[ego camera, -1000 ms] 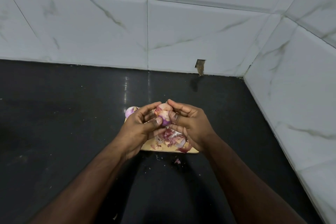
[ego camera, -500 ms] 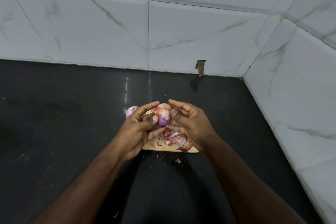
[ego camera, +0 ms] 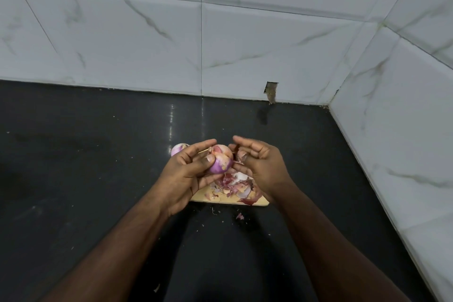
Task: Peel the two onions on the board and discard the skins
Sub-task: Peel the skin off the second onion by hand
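My left hand grips a partly peeled purple onion above the wooden board, thumb across its front. My right hand sits just right of the onion, fingers curled, pinching a strip of skin coming off it. A second onion, pale purple, rests at the board's far left corner, mostly hidden behind my left hand. A heap of torn skins lies on the board under my hands.
The board lies on a black countertop near a corner of white marble-tiled walls. Small skin scraps are scattered on the counter in front of the board. A chipped hole shows at the wall's base.
My right hand has pulled a little to the right, away from the onion, drawing skin off. The left hand has turned the onion, showing more bare purple flesh.
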A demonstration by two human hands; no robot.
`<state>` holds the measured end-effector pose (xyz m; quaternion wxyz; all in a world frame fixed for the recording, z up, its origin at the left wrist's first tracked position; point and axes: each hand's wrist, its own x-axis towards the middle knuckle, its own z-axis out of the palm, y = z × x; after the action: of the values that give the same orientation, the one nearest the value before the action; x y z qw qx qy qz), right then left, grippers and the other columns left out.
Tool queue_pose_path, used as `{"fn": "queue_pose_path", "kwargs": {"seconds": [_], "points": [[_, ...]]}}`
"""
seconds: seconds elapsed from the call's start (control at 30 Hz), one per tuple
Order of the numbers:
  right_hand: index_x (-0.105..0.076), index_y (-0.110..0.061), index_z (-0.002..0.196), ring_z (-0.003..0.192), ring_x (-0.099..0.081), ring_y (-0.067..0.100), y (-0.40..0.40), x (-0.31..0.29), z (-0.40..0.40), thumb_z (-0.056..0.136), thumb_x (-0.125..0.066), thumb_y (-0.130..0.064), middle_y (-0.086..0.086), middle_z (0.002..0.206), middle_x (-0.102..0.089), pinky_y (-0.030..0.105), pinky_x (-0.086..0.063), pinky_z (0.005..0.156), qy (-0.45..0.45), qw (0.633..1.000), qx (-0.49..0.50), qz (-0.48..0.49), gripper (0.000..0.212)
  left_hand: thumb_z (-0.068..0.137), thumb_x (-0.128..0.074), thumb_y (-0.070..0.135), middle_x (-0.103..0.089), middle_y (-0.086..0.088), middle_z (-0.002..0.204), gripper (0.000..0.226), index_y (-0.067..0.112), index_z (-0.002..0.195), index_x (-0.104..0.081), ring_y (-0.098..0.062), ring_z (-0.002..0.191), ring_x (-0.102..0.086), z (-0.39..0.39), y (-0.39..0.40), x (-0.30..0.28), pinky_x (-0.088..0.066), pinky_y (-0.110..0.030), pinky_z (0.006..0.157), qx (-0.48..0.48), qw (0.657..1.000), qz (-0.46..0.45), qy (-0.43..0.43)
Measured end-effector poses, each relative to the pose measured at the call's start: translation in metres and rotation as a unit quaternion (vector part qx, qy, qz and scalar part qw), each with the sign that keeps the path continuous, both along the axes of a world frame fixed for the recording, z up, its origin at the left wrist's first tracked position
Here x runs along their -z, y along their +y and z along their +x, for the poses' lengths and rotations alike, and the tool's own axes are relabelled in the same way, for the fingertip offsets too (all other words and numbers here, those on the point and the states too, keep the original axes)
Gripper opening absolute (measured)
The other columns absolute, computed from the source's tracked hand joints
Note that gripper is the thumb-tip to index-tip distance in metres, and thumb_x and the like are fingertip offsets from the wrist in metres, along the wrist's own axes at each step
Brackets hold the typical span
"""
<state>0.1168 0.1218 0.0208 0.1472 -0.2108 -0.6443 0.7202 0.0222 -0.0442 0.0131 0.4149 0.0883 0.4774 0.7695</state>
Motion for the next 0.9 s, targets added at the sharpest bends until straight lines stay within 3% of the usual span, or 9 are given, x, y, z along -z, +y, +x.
{"fn": "queue_pose_path", "kwargs": {"seconds": [0.1,0.2,0.3,0.47,0.63,0.7,0.77,0.83,0.9], "points": [[-0.063,-0.02,0.131,0.106,-0.068,0.007,0.006,-0.01,0.0,0.098,-0.061,-0.014,-0.005,0.124,-0.068,0.031,-0.061,0.084,-0.039,0.986,-0.02,0.158,0.034,0.088,-0.063,-0.002,-0.073,-0.01,0.123,0.045,0.012,0.131,-0.063,-0.028,0.104,-0.074,0.0,-0.001,0.001,-0.063,-0.034,0.082,0.0,0.999,-0.018,0.034],[-0.062,-0.019,0.132,0.101,-0.071,0.01,0.007,-0.015,-0.002,0.085,-0.076,-0.028,-0.003,0.126,-0.067,0.032,-0.061,0.082,-0.079,0.969,-0.094,0.216,0.051,0.082,-0.067,-0.003,-0.073,-0.01,0.121,0.049,0.011,0.129,-0.064,-0.025,0.098,-0.075,0.0,0.001,-0.001,-0.063,-0.035,0.083,0.001,0.998,-0.031,0.058],[-0.066,-0.01,0.127,0.097,-0.074,0.014,0.003,-0.015,-0.002,0.08,-0.08,-0.008,0.003,0.112,-0.074,0.032,-0.061,0.084,-0.068,0.979,-0.097,0.164,0.049,0.074,-0.071,0.0,-0.073,-0.013,0.119,0.053,0.008,0.126,-0.065,-0.025,0.096,-0.075,0.0,0.003,-0.003,-0.063,-0.036,0.082,0.001,0.997,-0.035,0.074],[-0.072,-0.006,0.116,0.101,-0.073,0.024,-0.001,-0.011,-0.003,0.079,-0.074,0.009,0.008,0.107,-0.076,0.047,-0.059,0.089,-0.027,0.999,-0.034,0.025,0.039,0.073,-0.071,0.0,-0.075,-0.015,0.115,0.054,0.006,0.126,-0.065,-0.024,0.096,-0.075,0.001,0.004,-0.001,-0.064,-0.032,0.077,0.002,0.998,-0.023,0.064],[-0.074,-0.005,0.11,0.1,-0.073,0.03,-0.007,-0.005,-0.004,0.084,-0.068,0.009,0.013,0.105,-0.076,0.053,-0.057,0.092,-0.023,1.0,0.0,-0.016,0.03,0.075,-0.07,0.002,-0.074,-0.015,0.118,0.051,0.008,0.126,-0.065,-0.024,0.096,-0.075,-0.002,0.002,0.001,-0.063,-0.034,0.083,0.009,0.998,-0.022,0.059],[-0.078,-0.007,0.097,0.097,-0.071,0.04,-0.008,-0.003,-0.005,0.089,-0.068,0.001,0.018,0.098,-0.076,0.06,-0.056,0.087,-0.019,0.999,0.031,-0.007,0.016,0.075,-0.07,0.002,-0.073,-0.015,0.119,0.051,0.008,0.125,-0.066,-0.025,0.097,-0.075,0.001,0.004,0.002,-0.063,-0.035,0.083,0.011,0.998,-0.022,0.055],[-0.079,-0.007,0.085,0.094,-0.068,0.049,-0.008,-0.002,-0.007,0.093,-0.066,-0.006,0.023,0.09,-0.074,0.066,-0.055,0.081,-0.018,0.998,0.065,0.02,0.016,0.075,-0.07,0.002,-0.073,-0.016,0.12,0.051,0.007,0.125,-0.066,-0.027,0.101,-0.074,0.005,0.006,0.004,-0.062,-0.036,0.084,0.011,0.998,-0.022,0.053],[-0.078,-0.008,0.089,0.092,-0.069,0.046,-0.006,-0.001,-0.009,0.096,-0.062,-0.007,0.018,0.09,-0.075,0.059,-0.058,0.08,-0.023,0.996,0.06,0.069,0.017,0.075,-0.07,0.002,-0.073,-0.016,0.12,0.051,0.007,0.126,-0.066,-0.029,0.103,-0.074,0.004,0.006,0.004,-0.062,-0.036,0.084,0.007,0.998,-0.022,0.053],[-0.075,-0.011,0.106,0.094,-0.072,0.034,-0.002,-0.004,-0.008,0.1,-0.055,-0.007,0.012,0.099,-0.075,0.045,-0.062,0.076,-0.029,0.995,0.027,0.095,0.021,0.076,-0.069,0.002,-0.074,-0.014,0.119,0.051,0.008,0.127,-0.065,-0.028,0.103,-0.074,0.002,0.007,0.001,-0.064,-0.033,0.08,0.007,0.998,-0.023,0.053]]}}
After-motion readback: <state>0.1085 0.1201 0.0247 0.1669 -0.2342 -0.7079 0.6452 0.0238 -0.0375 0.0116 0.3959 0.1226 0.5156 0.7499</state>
